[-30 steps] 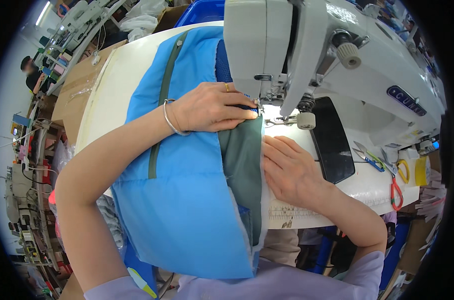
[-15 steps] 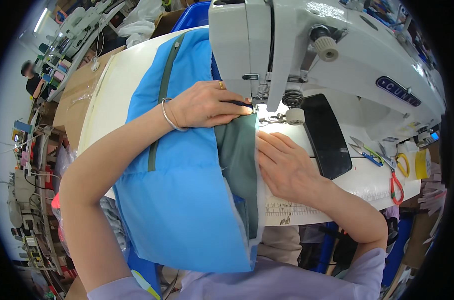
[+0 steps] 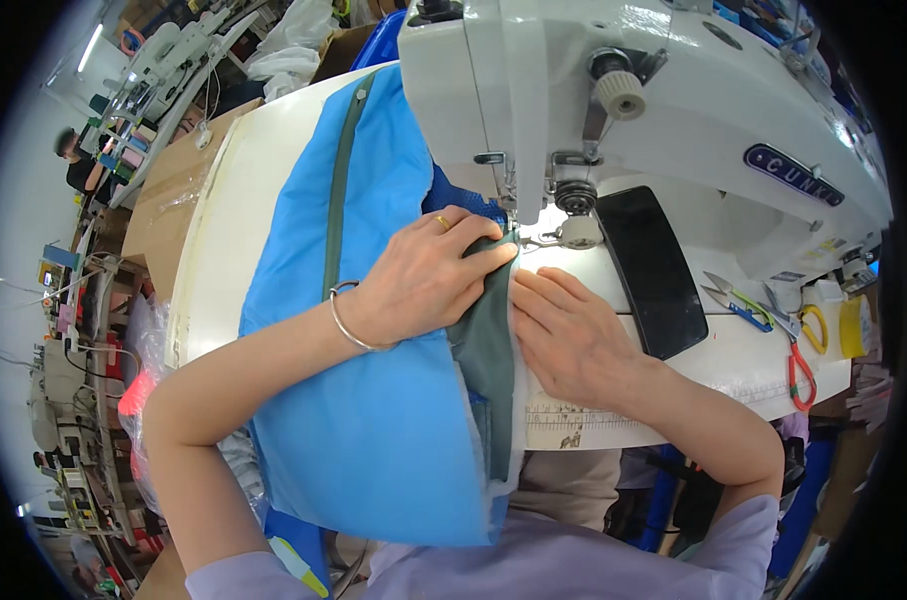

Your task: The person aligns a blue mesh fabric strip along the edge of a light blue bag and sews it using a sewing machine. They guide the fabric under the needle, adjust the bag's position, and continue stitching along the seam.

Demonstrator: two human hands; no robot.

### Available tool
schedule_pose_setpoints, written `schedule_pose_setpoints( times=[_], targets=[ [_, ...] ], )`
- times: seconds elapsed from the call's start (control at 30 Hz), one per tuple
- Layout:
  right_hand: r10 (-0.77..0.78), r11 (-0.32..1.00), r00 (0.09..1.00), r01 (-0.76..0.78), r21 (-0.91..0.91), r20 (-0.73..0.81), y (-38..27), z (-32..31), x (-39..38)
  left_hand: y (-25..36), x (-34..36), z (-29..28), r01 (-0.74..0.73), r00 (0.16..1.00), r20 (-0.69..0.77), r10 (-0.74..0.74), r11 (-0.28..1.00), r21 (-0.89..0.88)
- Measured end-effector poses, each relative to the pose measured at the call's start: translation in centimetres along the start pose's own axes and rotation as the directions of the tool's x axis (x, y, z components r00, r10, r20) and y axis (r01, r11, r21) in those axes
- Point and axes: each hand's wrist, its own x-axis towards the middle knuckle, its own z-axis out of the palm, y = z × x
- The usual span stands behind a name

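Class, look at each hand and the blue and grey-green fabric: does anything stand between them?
Nothing visible does. The left hand lies directly on the fabric, and the right hand is at its right edge.

The fabric (image 3: 373, 440) is bright blue, its strip (image 3: 341, 190) dark green, the narrower cloth (image 3: 490, 345) grey-green, the sewing machine (image 3: 713, 110) white

The bare left hand (image 3: 418, 275) has shifted toward the person's body, covering more of the grey-green fabric panel (image 3: 489, 350). More dark-blue mesh fabric (image 3: 463, 198) is exposed beyond it. The forearm (image 3: 263, 372) now conceals the long dark-green strip's (image 3: 341, 190) lower end.
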Motion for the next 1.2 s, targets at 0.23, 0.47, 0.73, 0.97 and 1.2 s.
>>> schedule_pose_setpoints(
  times=[0.23,0.47,0.73,0.97,1.2],
  targets=[
    [0.009,1.0,1.0,-0.009,-0.012,0.02,-0.1,0.1,-0.2,-0.8,0.2,0.2,-0.025,0.999,0.031,0.026,1.0,-0.001],
    [0.023,0.991,0.999,-0.026,-0.129,-0.029,-0.9,0.1,-0.5,-0.1,-0.4,-1.7,-0.041,0.989,0.14,0.047,0.998,-0.046],
    [0.13,0.961,0.991,-0.115,0.25,-0.043,-12.5,-2.0,-6.5,10.2,-7.4,-8.6,0.049,0.945,0.327,0.024,0.976,-0.213],
    [0.135,0.938,0.984,-0.09,0.334,-0.113,-16.7,-0.6,-7.3,17.4,-9.4,-12.1,-0.112,0.976,0.151,0.156,0.958,-0.262],
    [0.819,0.523,0.543,-0.571,0.633,-0.187,-18.5,0.4,-10.2,20.1,-12.4,-12.4,0.119,0.672,0.73,0.126,0.954,-0.274]
  ],
)
